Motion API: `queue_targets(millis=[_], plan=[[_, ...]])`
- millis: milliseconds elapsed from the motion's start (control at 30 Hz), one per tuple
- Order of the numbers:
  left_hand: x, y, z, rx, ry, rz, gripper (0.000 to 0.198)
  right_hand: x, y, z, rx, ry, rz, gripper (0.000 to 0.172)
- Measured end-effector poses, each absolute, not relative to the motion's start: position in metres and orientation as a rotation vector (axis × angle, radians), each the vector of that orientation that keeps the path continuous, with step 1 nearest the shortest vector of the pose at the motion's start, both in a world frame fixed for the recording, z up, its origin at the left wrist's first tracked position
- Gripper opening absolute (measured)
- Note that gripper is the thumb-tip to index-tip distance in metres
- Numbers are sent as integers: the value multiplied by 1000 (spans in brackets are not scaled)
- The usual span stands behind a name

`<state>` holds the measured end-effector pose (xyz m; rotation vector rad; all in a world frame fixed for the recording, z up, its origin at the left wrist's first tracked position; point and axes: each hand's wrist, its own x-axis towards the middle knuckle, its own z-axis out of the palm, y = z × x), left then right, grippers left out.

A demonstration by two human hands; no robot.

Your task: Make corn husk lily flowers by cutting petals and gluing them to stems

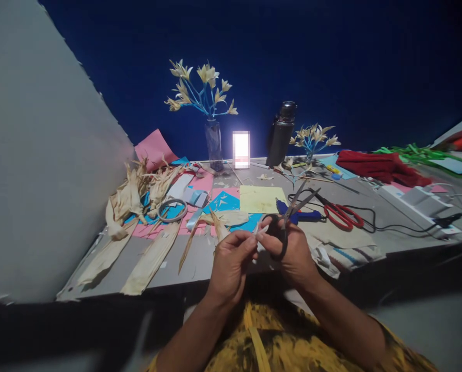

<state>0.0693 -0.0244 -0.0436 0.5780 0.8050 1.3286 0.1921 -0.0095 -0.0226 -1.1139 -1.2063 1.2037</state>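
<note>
My left hand (233, 261) is closed, thumb and fingers pinching a small pale piece (261, 230) in front of the table's near edge. The thumb and fingers of my right hand (295, 253) meet the same piece from the other side. Black-handled scissors (293, 204) are also held in my right hand, their parted blades pointing up and away. Behind that hand lies a blue glue gun (306, 216), partly covered by the scissors. Long dried corn husks (153, 258) lie to the left of my hands, and a yellow paper (258, 198) is just beyond them.
Red-handled scissors (343, 216) and a power strip (412, 212) with cables lie to the right. Husk flowers (207, 77) stand in a glass vase (214, 144) at the back, near a dark flask (282, 135). A tape roll (172, 211) sits left, a red cloth (381, 168) right.
</note>
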Motion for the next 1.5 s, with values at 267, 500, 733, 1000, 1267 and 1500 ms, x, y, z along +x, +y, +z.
queue_targets(millis=[267,500,733,1000,1267,1500], plan=[[56,-23,-41,632,838,1271,22,190,-16,-27,-1205,-1305,1121,25],[56,-19,-40,677,810,1228,23,193,-9,-29,-1204,-1281,1154,23],[26,-12,-35,1050,1316,1440,15,197,5,-28,-1046,-1067,1390,25],[16,-8,-20,1123,1202,1295,13,186,12,-12,-1093,-1133,1391,29],[43,-6,-5,1083,1027,1166,16,199,10,-8,-1068,-1190,1433,29],[57,-9,-18,883,923,1093,12,214,4,-16,-1076,-1065,1437,31]])
